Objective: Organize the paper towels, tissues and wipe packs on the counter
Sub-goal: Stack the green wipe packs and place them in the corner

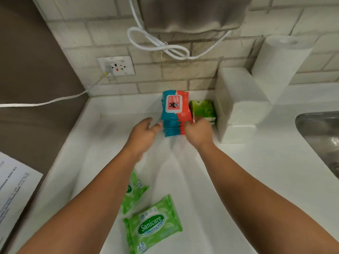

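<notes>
Your hands bracket the stack of blue-and-red wipe packs (pixel 176 114) at the back of the counter (pixel 238 171), close to the tiled wall and just beside a green tissue box (pixel 202 110). Your left hand (pixel 145 131) is open, its fingers loosely extended at the stack's left side. Your right hand (pixel 198 131) curls around the stack's right front corner.

The step looks like squaring the pile. Press in evenly from both sides so the edges sit flush, and keep the top pack from sliding toward the tissue box.

By count, there is one stack, several packs deep, though motion blur hides the exact number. Two green Sanicare packs (pixel 152 226) lie loose at the counter's near edge, well apart from the stack. One paper towel roll (pixel 282 65) stands upright at the wall. The white wrapped packs (pixel 236 107) beside the tissue box are too plain to count.
</notes>
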{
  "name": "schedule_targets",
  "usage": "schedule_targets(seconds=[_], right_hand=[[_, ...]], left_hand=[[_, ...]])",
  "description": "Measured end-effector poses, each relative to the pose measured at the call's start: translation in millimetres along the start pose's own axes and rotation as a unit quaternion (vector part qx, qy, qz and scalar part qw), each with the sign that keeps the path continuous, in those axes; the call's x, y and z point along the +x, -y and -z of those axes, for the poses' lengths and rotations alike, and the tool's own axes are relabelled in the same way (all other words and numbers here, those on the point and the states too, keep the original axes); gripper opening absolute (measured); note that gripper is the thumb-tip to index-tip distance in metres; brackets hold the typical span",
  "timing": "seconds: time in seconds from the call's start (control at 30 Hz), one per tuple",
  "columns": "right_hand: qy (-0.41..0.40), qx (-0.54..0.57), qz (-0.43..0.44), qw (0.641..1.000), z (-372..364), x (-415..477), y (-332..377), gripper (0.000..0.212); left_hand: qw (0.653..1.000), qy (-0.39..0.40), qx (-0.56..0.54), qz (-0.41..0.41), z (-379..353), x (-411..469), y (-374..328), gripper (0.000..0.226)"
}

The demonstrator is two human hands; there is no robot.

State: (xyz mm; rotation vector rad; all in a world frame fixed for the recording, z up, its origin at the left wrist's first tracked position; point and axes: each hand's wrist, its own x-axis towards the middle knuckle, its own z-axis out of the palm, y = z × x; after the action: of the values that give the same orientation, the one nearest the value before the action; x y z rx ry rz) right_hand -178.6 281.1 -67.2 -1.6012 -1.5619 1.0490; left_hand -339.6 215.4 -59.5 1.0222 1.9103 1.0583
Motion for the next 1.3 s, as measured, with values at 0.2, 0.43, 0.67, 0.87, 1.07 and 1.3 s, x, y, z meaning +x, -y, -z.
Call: schedule_targets(seconds=[0.2,0.43,0.67,0.87,1.07,1.3], right_hand=[[-0.013,-0.057,0.079,0.995,-27,-54,-19,0.040],[0.235,-0.117,0.128,0.956,-51,-105,-24,0.037],[0.345,-0.144,0.139,0.917,-67,-120,-31,0.032],[0.388,-0.106,0.045,0.915,-85,-110,-41,0.068],[0.399,-0.043,-0.031,0.915,-84,-111,-34,0.017],[0.477,0.005,-0.052,0.878,-74,-112,-10,0.015]], left_hand=[[0.998,-0.061,0.018,-0.007,37,-47,28,0.039],[0.980,-0.145,0.119,0.067,67,-96,73,0.034],[0.958,-0.212,0.123,0.146,54,-143,100,0.059],[0.948,-0.244,0.050,0.199,33,-158,107,0.061],[0.944,-0.266,0.018,0.194,17,-161,100,0.045],[0.946,-0.259,-0.141,0.133,42,-155,87,0.025]])
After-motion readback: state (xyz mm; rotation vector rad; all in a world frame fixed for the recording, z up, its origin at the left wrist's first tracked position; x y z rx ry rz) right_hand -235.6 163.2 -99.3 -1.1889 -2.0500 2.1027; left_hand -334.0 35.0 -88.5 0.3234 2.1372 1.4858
